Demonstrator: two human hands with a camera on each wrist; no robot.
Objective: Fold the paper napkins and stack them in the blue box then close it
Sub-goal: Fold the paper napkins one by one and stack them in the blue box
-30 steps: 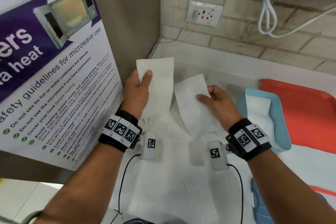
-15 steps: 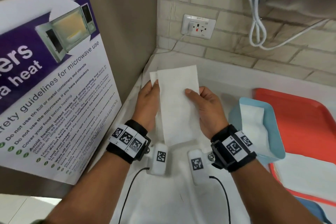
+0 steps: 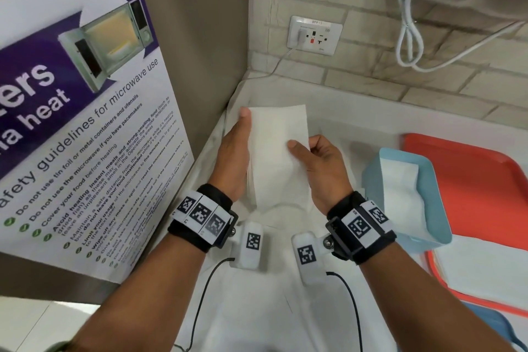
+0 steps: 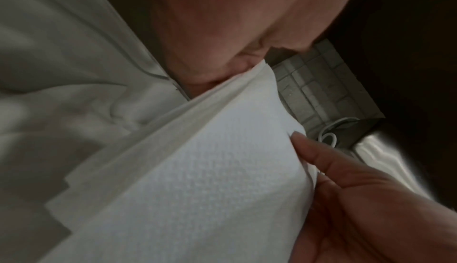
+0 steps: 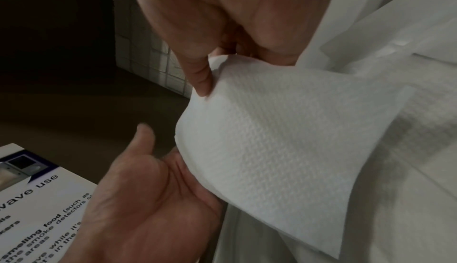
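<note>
A white paper napkin (image 3: 277,151), folded into a narrow strip, is held upright above the counter between both hands. My right hand (image 3: 320,163) pinches its right edge with thumb on the front and fingers behind, as the right wrist view shows on the napkin (image 5: 284,140). My left hand (image 3: 234,151) lies flat along the left edge, thumb straight beside the top corner; the left hand (image 5: 148,198) shows an open palm with the fingers under the paper. The blue box (image 3: 434,180) stands open at the right with folded napkins (image 3: 400,188) inside.
A white cloth (image 3: 257,308) covers the counter below my hands. The box sits on a red tray (image 3: 471,180). A blue lid (image 3: 497,323) shows at the lower right. A microwave poster (image 3: 85,123) stands close on the left, with a wall socket (image 3: 314,34) behind.
The two raised halves of the napkin came together into one folded strip. Both hands closed in on it, and my left thumb slid up to the top left corner.
</note>
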